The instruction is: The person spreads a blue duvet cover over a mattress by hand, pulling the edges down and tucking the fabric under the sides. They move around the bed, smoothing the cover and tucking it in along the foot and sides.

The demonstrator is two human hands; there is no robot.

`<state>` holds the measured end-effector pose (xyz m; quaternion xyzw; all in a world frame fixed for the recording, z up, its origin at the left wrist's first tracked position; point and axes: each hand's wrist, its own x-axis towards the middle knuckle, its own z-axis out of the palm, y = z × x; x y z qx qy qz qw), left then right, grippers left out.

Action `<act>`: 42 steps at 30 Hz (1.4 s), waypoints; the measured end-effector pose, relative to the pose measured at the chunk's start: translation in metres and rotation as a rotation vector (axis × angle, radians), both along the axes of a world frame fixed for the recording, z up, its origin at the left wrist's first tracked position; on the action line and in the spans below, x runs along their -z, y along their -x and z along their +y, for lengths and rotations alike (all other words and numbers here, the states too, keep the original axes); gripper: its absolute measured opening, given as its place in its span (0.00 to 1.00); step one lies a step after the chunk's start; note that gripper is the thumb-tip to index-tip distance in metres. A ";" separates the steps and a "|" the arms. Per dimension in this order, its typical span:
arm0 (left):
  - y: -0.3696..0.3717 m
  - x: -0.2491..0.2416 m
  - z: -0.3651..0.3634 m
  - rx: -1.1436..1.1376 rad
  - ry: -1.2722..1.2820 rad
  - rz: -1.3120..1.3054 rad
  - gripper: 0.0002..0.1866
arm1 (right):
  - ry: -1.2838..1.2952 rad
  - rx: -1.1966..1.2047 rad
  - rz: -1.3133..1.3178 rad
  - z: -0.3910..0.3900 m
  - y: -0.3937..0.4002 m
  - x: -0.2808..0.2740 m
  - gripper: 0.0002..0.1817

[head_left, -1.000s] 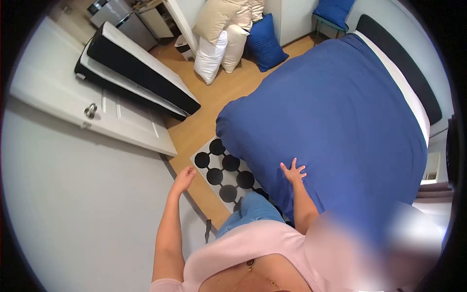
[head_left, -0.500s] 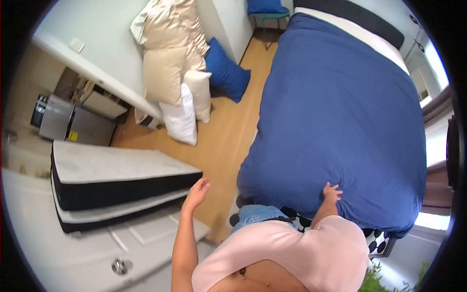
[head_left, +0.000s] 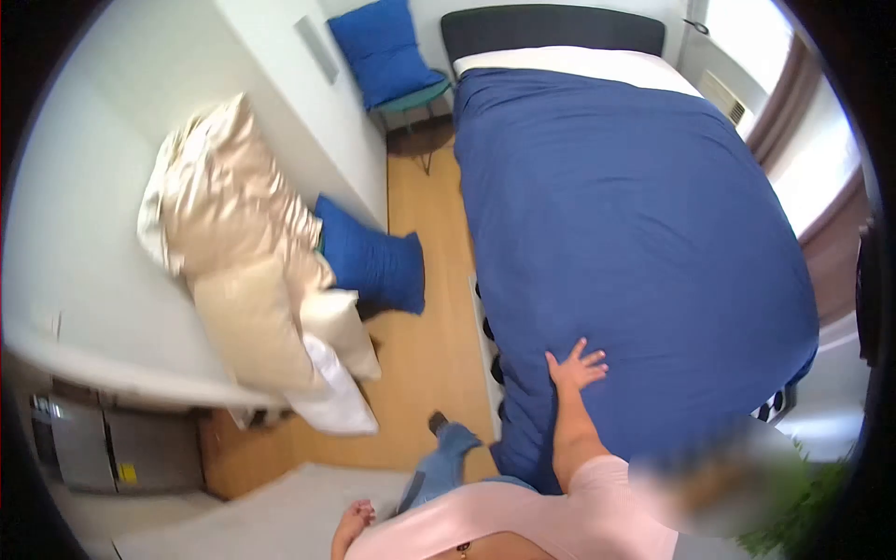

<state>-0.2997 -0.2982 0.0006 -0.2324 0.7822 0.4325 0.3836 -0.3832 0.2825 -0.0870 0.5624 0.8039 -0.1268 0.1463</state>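
Observation:
My right hand (head_left: 578, 370) rests with spread fingers on the navy blue duvet (head_left: 644, 252), near the bed's lower left side. Nothing is held in it. The duvet covers most of the bed, with a strip of white bedding (head_left: 579, 62) showing below the dark headboard (head_left: 551, 30). Down by my hip, my left hand (head_left: 357, 516) hangs loosely with its fingers slightly bent and no object visible in it. The folded mattress (head_left: 252, 513) lies just to its left, pale on top and partly out of view.
Beige pillows (head_left: 247, 317), a white pillow (head_left: 331, 392) and a blue pillow (head_left: 373, 257) are heaped against the left wall. Another blue pillow (head_left: 385, 56) sits on a green chair (head_left: 415, 96). A strip of wood floor (head_left: 434, 308) runs beside the bed. Green leaves (head_left: 793, 513) show lower right.
My view has swung left and I have moved along the bed's left side. My right hand still lies on the duvet, now with the arm stretched farther. My left hand has dropped beside my hip.

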 end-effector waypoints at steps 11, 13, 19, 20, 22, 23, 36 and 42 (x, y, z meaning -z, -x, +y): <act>0.537 0.036 0.166 1.037 0.218 0.613 0.20 | 0.320 0.080 -0.297 0.027 0.022 0.001 0.56; 0.590 -0.009 0.280 1.003 -0.095 0.748 0.15 | 0.363 0.124 -0.356 0.034 0.030 0.006 0.57; 0.713 -0.006 0.470 1.167 -0.198 0.761 0.18 | 0.478 0.242 -0.394 0.048 0.044 0.004 0.56; 0.736 0.019 0.482 1.206 -0.191 0.708 0.18 | 0.517 0.329 -0.342 0.056 0.051 0.002 0.54; 0.773 0.022 0.509 1.349 -0.133 0.459 0.19 | 0.621 0.278 -0.267 0.093 0.043 0.045 0.44; 0.792 0.031 0.520 1.374 -0.162 0.433 0.19 | 0.538 0.328 -0.219 0.118 0.081 0.029 0.39; 1.112 0.176 0.810 1.063 -0.378 0.912 0.18 | -0.038 -0.304 0.754 0.311 0.652 -0.043 0.18; 1.184 0.203 0.898 0.741 -0.350 0.813 0.40 | -0.022 -0.839 0.394 0.402 0.841 -0.029 0.36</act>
